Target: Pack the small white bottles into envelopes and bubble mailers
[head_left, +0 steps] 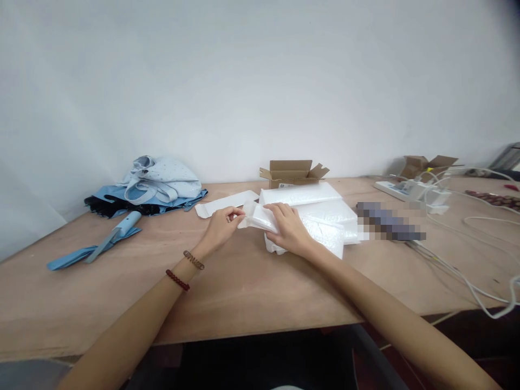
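Note:
Between my hands is a small white package in a clear plastic sleeve [259,216]. My left hand [222,228], with two beaded bracelets at the wrist, pinches the loose end of the plastic between thumb and fingertips. From the other side my right hand [287,228] grips the package, fingers over the top; its thumb lies along the near side. What is inside the plastic cannot be made out. Shiny white bubble wrap [325,208] lies in layers under and behind my right hand. A flat white strip of card or paper [227,203] rests behind my left hand.
An open cardboard box [293,172] stands by the wall. To the left are a pale blue cloth bag [166,179], a blue umbrella [122,225] and its blue fabric. Rightward lie a blurred-out object [390,221], a power strip [410,192], cables and another box [426,164].

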`<state>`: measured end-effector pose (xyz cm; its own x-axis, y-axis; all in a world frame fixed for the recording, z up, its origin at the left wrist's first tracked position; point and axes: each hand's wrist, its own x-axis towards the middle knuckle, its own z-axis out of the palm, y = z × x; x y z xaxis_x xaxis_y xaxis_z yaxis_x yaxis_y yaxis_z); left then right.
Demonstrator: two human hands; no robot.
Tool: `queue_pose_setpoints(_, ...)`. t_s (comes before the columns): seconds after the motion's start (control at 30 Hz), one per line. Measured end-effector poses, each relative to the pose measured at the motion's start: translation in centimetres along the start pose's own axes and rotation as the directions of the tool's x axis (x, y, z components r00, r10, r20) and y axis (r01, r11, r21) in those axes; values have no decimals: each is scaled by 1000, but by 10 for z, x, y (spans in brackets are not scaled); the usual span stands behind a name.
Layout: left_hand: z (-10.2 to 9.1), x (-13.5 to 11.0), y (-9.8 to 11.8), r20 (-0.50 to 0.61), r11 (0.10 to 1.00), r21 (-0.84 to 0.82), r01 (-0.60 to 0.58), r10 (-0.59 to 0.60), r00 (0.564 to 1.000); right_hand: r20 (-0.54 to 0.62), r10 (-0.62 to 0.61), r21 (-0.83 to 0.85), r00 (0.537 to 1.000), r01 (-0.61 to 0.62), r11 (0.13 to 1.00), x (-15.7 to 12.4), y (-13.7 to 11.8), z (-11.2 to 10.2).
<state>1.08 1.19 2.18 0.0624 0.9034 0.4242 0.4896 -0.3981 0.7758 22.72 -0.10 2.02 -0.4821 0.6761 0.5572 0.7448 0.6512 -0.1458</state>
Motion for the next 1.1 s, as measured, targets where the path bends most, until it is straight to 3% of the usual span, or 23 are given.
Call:
queue_pose_setpoints(0.1, 1, 1, -4, -37, 997, 65, -41, 44, 998, -4, 3, 15, 1000, -3, 1000, 0, -1, -1)
queue_pose_setpoints(0.2, 1, 2, -5, -47, 1000, -25, 2, -3, 999, -9, 1, 34, 1000, -1, 999, 0, -1, -1)
queue_pose_setpoints(0.43, -1, -1, 4, 57, 961, -244, 132, -122, 991, -6, -16, 35, 1000, 16, 999, -1, -1, -2)
queue_pose_setpoints(0.6, 4, -2, -3, 154, 892, -364, 267, -225, 962, -14, -34, 51, 999, 35, 998, -1, -1, -2)
queue_pose_setpoints(0.83, -1, 2, 1, 138, 776, -543, 320, -293, 946, 12, -29, 54, 1000, 28, 998, -1, -9, -10)
queue_pose_setpoints(1.1, -11, 6, 6, 75, 767, -564, 307, -323, 943, 16, -23, -1, 1000, 23, 1000, -1, -2, -13)
